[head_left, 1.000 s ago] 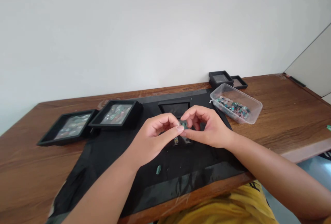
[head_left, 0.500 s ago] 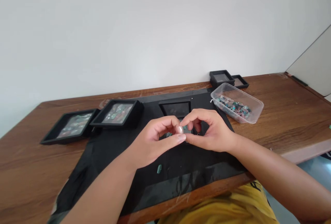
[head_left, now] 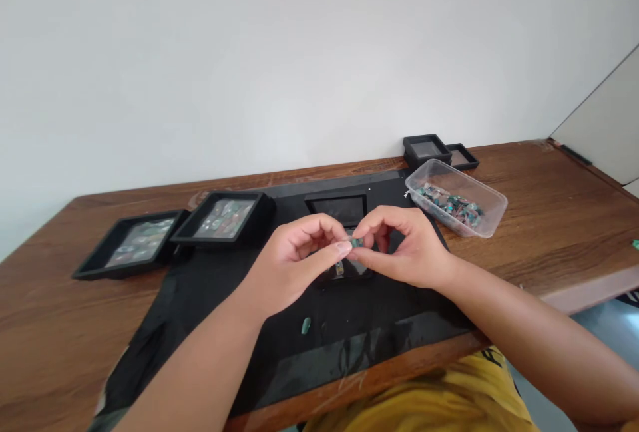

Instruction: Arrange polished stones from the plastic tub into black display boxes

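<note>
Both my hands meet over the middle of the black mat (head_left: 224, 325). Between their fingertips is a small glossy green piece (head_left: 355, 243), partly covered by the fingers. My left hand (head_left: 299, 255) pinches it with thumb and forefinger, and my right hand (head_left: 404, 245) pinches it from the other side. Under the hands lies an open black frame box (head_left: 337, 209), its raised part behind them and its near half mostly hidden. A small shiny piece (head_left: 340, 268) shows in that near half. Closer to me, a loose green elongated piece (head_left: 306, 325) lies on the mat.
On the left stand two black frames, a nearer one (head_left: 132, 242) and another (head_left: 224, 217), with colourful pieces behind clear windows. A clear plastic tub (head_left: 492, 209) of small mixed pieces stands right. Behind it are small black frames (head_left: 426, 148) on the wooden table (head_left: 554, 219).
My fingertips have turned and come closer together, and the green piece now shows between them. The shiny piece in the box's near half has come into view.
</note>
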The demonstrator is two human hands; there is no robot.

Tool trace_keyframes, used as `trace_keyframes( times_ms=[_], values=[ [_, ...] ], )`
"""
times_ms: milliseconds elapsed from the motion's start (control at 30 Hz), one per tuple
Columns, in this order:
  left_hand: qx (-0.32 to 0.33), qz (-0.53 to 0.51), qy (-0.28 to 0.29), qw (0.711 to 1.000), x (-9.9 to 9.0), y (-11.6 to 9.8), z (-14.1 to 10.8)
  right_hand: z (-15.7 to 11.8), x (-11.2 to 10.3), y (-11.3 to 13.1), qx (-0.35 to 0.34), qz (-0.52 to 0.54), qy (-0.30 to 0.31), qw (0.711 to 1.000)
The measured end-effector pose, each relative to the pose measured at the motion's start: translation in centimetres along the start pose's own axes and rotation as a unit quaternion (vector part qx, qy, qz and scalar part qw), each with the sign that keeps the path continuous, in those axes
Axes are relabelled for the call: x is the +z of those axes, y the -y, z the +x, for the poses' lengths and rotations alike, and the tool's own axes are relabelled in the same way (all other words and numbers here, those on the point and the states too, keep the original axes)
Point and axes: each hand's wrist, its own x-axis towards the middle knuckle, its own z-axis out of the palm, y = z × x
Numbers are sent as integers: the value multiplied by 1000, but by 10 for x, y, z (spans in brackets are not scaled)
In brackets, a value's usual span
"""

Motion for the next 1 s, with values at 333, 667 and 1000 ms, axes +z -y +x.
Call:
trace_keyframes(
  times_ms=[333,667,1000],
  values=[
    [34,2,-70,997,0,3,4,0,1,2,-4,-31,8,999],
    [-17,16,-60,998,-1,7,4,1,-2,1,30,-37,-8,999],
    [-25,19,-42,999,0,8,4,3,-3,2,63,-56,26,996]
  ],
)
